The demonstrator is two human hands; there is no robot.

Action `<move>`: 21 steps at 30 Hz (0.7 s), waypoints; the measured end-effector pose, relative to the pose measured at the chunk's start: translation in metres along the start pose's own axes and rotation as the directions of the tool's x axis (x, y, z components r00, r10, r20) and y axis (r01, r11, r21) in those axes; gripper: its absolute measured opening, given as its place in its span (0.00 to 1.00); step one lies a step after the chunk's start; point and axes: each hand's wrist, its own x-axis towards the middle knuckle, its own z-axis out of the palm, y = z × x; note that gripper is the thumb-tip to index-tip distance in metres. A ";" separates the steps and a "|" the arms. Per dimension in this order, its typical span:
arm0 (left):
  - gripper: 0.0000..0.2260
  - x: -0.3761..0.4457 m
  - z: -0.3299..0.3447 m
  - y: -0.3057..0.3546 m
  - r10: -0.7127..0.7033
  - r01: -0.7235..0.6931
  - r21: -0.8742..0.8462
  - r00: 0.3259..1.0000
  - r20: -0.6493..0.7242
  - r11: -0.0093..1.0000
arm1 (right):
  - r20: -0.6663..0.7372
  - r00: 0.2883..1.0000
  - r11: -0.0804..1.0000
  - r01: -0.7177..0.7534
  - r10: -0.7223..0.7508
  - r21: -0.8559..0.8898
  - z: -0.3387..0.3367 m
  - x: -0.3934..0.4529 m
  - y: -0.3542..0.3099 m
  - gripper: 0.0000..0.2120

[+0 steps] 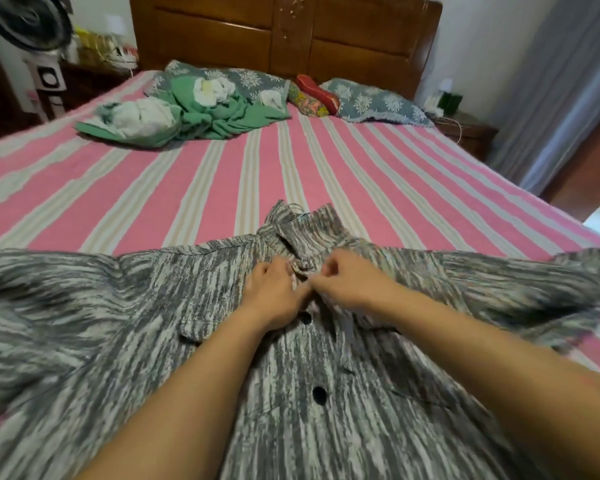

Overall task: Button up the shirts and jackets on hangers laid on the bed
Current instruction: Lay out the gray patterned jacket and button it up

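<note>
A grey and white streaked jacket (125, 306) lies spread flat on the bed, collar pointing away from me, with a thin hanger hook (293, 206) showing at the collar. Two black buttons (319, 395) sit fastened along the placket lower down. My left hand (274, 292) pinches the left front edge just under the collar. My right hand (343, 280) pinches the opposite edge right beside it, fingers curled. The two hands nearly touch over the top of the placket. Whatever button lies between the fingers is hidden.
The pink and cream striped bedspread (187, 174) stretches beyond the jacket. A green and white garment heap (187, 112) lies far left near grey patterned pillows (371, 102). A wooden headboard (284, 32), a fan (32, 26) at left and a curtain (568, 98) at right surround the bed.
</note>
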 end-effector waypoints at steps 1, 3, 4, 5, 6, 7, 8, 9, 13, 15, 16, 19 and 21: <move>0.13 -0.003 -0.002 0.001 -0.022 0.024 -0.038 0.999 0.037 0.999 | 0.121 0.992 0.999 -0.045 0.046 -0.006 0.008 -0.031 0.004 0.14; 0.11 -0.017 -0.013 0.007 -0.007 0.001 0.035 0.984 0.180 0.999 | 0.139 0.988 0.990 -0.052 0.070 -0.132 0.028 -0.063 0.022 0.24; 0.12 -0.026 -0.016 0.009 0.008 -0.039 0.121 0.970 0.245 0.992 | 0.057 0.995 0.988 -0.067 0.075 -0.136 0.037 -0.067 0.028 0.25; 0.15 -0.037 -0.017 0.010 0.016 -0.078 0.211 0.960 0.281 0.975 | -0.026 0.996 0.992 -0.093 0.091 -0.081 0.042 -0.068 0.031 0.23; 0.20 -0.051 -0.015 0.010 0.027 -0.116 0.297 0.957 0.288 0.948 | -0.094 0.990 0.992 -0.113 0.109 -0.046 0.046 -0.067 0.033 0.19; 0.23 -0.066 -0.009 0.008 0.037 -0.140 0.387 0.964 0.263 0.912 | -0.135 0.985 0.992 -0.113 0.106 -0.049 0.049 -0.067 0.032 0.17; 0.24 -0.081 -0.001 0.004 0.060 -0.155 0.452 0.974 0.217 0.879 | -0.165 0.982 0.990 -0.111 0.096 -0.086 0.053 -0.067 0.030 0.16; 0.25 -0.095 0.006 0.000 0.085 -0.156 0.483 0.983 0.165 0.861 | -0.184 0.979 0.987 -0.112 0.090 -0.114 0.057 -0.067 0.029 0.17; 0.24 -0.110 0.015 -0.004 0.075 -0.105 0.431 0.993 0.086 0.896 | -0.127 0.987 0.994 -0.106 0.102 -0.029 0.046 -0.061 0.023 0.13; 0.23 -0.102 0.007 0.006 -0.005 -0.029 0.345 0.995 0.098 0.938 | -0.046 0.986 0.975 -0.152 0.162 0.161 0.017 -0.050 0.018 0.07; 0.21 -0.097 0.002 0.011 -0.052 0.023 0.274 0.994 0.098 0.961 | -0.019 0.985 0.962 -0.165 0.173 0.217 0.003 -0.045 0.014 0.06; 0.14 -0.082 -0.004 0.018 -0.147 0.144 0.128 0.989 0.010 0.981 | 0.118 0.985 0.980 -0.142 0.126 0.136 -0.008 -0.037 0.008 0.05; 0.10 -0.076 0.002 0.014 -0.138 0.145 0.112 0.988 -0.075 0.983 | 0.199 0.971 0.980 -0.160 0.134 0.118 0.007 -0.035 0.009 0.05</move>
